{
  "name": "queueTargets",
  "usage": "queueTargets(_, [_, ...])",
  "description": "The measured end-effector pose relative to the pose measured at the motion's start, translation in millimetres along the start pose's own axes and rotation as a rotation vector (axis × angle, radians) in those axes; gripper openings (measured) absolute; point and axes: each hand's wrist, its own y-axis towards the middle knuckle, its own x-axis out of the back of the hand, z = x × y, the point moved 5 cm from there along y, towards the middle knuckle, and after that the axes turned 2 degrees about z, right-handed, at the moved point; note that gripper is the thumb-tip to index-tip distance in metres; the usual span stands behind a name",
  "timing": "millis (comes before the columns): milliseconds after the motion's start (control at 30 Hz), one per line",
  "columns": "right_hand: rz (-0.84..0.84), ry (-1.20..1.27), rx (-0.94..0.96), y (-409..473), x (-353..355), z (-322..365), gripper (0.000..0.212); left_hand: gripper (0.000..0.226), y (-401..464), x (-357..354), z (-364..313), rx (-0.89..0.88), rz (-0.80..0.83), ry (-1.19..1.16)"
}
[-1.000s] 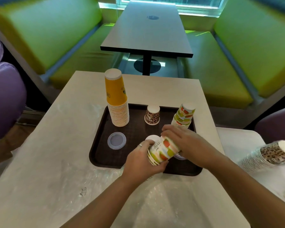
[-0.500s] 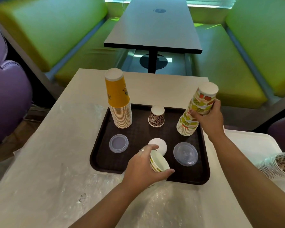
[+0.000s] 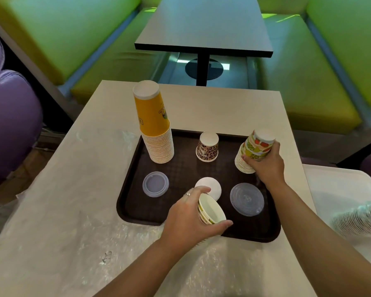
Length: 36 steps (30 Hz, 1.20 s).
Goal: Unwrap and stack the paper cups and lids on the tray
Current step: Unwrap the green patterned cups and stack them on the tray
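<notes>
— So, how much room is left on the tray?

— Bare dark floor runs down its middle, between the leopard-print cup at the far side and the white lid nearer the front. The tray's front rim lies close to the tabletop's near edge, with crinkled clear wrap spread over the surface to its left and front.

— What changed since half a second ago?

— The right hand has come down: the fruit-print cups it held raised now sit on the fruit-print stack at the tray's far right corner, fingers curled round them. The left hand has stayed at the front rim, gripping a few nested cups tilted on their side, mouth showing.

— And the rest?

— Upside down, a tall yellow stack stands at the tray's far left corner. A small clear lid lies in front of it, a larger clear lid in front of the fruit-print stack. Off the tray to the right, wrapped leopard cups lie sideways.
</notes>
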Motion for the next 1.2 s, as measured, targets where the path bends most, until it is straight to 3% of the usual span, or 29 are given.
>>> queueTargets(67, [-0.046, -0.02, -0.006, -2.8, 3.4, 1.8, 0.085, 0.083, -0.4, 0.3, -0.1, -0.004, -0.008, 0.007])
queueTargets(133, [-0.205, -0.004, 0.044, -19.0, 16.9, 12.4, 0.087, 0.084, -1.1, 0.8, -0.7, -0.006, -0.007, 0.003])
queueTargets(200, [-0.31, 0.11, 0.204, -50.1, 28.7, 35.4, 0.076, 0.085, -1.5, 2.4, -1.0, -0.004, -0.009, -0.007])
queueTargets(233, [-0.265, 0.191, 0.28, -66.9, 29.8, 47.0, 0.067, 0.085, -1.5, 2.8, -1.3, -0.005, -0.011, -0.01])
queueTargets(267, [-0.14, 0.27, 0.33, -82.5, 26.6, 56.5, 0.057, 0.085, -1.7, 3.2, -1.6, -0.007, -0.012, -0.01])
queueTargets(333, [0.299, 0.303, 0.343, -112.2, 7.3, 71.9, 0.043, 0.087, -2.0, 3.8, -2.6, -0.011, -0.016, -0.014])
queueTargets(400, [0.693, 0.167, 0.281, -139.3, -15.0, 73.0, 0.042, 0.084, -2.6, 3.9, -3.2, -0.02, -0.026, -0.029])
queueTargets(433, [0.77, 0.107, 0.258, -147.4, -21.0, 70.2, 0.045, 0.081, -3.2, 4.3, -3.3, -0.023, -0.033, -0.03])
queueTargets(600, [0.812, 0.05, 0.171, -162.7, -24.1, 66.6, 0.067, 0.089, -10.8, 6.2, -3.7, -0.061, -0.043, 0.001])
queueTargets(733, [0.747, 0.089, 0.167, -165.3, -17.4, 70.5, 0.062, 0.094, -16.6, 5.9, -5.1, -0.092, -0.046, 0.063])
queueTargets(900, [0.704, 0.062, 0.194, -172.1, -14.6, 72.0, 0.052, 0.076, -26.4, 6.8, 0.0, -0.071, -0.043, 0.093])
queueTargets(1033, [0.659, 0.058, 0.224, -174.7, -12.6, 73.2, 0.047, 0.074, -29.7, 6.7, -0.9, -0.073, -0.063, 0.094])
queueTargets(1200, [0.646, 0.008, 0.255, -168.1, -2.5, 76.7, 0.053, 0.078, -30.9, 3.4, -2.1, -0.084, -0.065, 0.056])
